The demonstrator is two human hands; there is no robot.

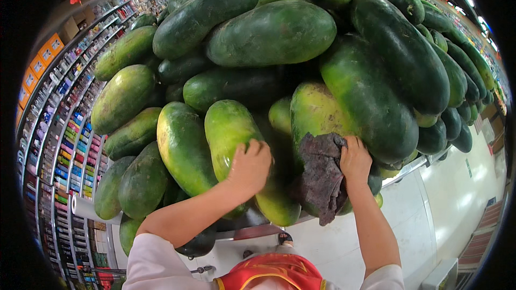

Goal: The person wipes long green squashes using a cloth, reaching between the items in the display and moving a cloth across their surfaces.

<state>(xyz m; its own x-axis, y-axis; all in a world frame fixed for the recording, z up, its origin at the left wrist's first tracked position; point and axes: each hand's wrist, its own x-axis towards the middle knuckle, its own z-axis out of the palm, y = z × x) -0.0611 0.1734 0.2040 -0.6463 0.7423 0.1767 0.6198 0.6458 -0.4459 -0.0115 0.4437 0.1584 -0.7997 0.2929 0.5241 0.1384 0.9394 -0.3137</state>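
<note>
A pile of large oblong green melons, possibly watermelons or wax gourds, rises before me. My left hand [252, 165] rests with bent fingers on the side of a light green melon [227, 123] standing on end near the front. My right hand [355, 161] grips a crumpled dark grey cloth [321, 173], which hangs down over the front of a yellow-green melon [316, 104] with brown scuffs. Part of that melon is hidden by the cloth. Close above my right hand leans a big dark green melon [371, 100]. A yellow-sided melon [181, 141] stands left of my left hand.
More melons [274, 34] are stacked high at the back. Store shelves [60, 141] with packaged goods line the left side. A white roll [86, 206] sits by the pile's left corner. Pale floor tiles [411, 209] stretch to the right, with a white bin-like box [441, 276] at lower right.
</note>
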